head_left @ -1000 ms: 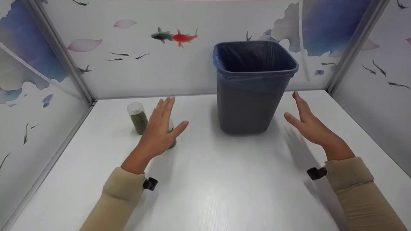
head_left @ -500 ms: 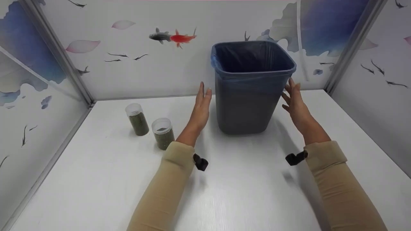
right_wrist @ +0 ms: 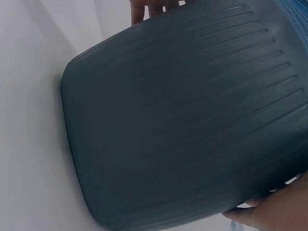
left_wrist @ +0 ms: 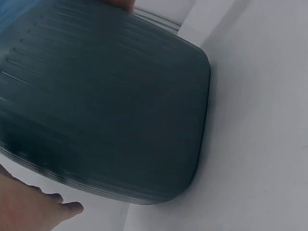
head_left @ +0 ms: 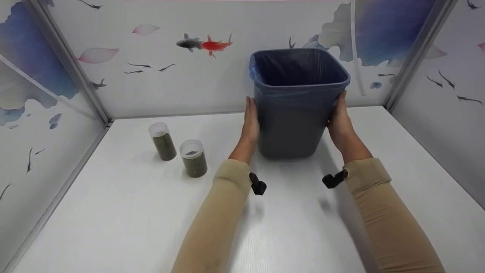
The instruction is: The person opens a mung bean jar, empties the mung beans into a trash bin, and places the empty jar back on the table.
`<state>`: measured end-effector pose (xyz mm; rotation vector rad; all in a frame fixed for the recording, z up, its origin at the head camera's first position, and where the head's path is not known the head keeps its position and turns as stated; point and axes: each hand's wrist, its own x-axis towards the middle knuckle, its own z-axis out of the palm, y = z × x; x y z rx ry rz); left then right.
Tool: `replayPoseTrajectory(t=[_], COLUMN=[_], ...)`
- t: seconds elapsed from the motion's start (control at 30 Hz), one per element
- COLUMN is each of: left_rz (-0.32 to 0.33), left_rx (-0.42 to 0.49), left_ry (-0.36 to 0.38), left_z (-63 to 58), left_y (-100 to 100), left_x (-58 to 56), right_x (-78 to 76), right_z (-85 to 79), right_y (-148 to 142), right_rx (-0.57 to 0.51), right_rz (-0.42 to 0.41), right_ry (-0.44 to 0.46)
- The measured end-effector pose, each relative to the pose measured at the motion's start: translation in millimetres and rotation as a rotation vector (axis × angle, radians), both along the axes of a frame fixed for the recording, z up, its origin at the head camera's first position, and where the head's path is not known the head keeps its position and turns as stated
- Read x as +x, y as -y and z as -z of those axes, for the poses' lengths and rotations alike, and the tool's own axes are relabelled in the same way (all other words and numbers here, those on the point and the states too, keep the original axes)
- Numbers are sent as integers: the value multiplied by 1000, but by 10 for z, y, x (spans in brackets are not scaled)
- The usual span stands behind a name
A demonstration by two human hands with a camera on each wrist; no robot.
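A grey trash bin (head_left: pixel 291 121) stands upright on the white table, a blue plastic liner (head_left: pixel 299 70) folded over its rim. At the bin's left side is my left hand (head_left: pixel 251 127), its fingers extended upward. In the left wrist view this left hand (left_wrist: pixel 29 207) shows a narrow gap from the bin wall. My right hand (head_left: pixel 341 125) lies along the opposite side, its fingers partly hidden behind the bin. The right wrist view shows the right hand (right_wrist: pixel 279 207) against the wall, with the left hand's fingers (right_wrist: pixel 154 12) at the far side.
Two clear jars with dark green contents stand left of the bin: a rear jar (head_left: pixel 163 142) and a nearer jar (head_left: pixel 194 159). Printed panels (head_left: pixel 170 87) enclose the white table (head_left: pixel 132 212) at the back and sides.
My left hand has moved right, away from in front of the jars, to the bin's left side. The right hand has moved left to the bin's right side. The bin stays put.
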<state>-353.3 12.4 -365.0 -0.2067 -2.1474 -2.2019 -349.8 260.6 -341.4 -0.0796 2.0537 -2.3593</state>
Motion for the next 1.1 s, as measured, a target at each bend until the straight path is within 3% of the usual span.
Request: replayPoseTrajectory(t=[0.13,0.53,0.7,1.1], left_rz=[5,32,39,86], left_rx=[-35,8,27,20], left_ry=[1,-4,-19,56], left_z=[6,2,3,-3], left_y=[-69,-72,-23,232], left_x=[-12,12,38,201], right_x=[10,77,108,248], right_z=[12,40,53,81], right_y=[28,65,106,237], right_rx=[2,0,1,101], right_rz=[6,4,5,-51], right_ry=[3,-16,-26,-43])
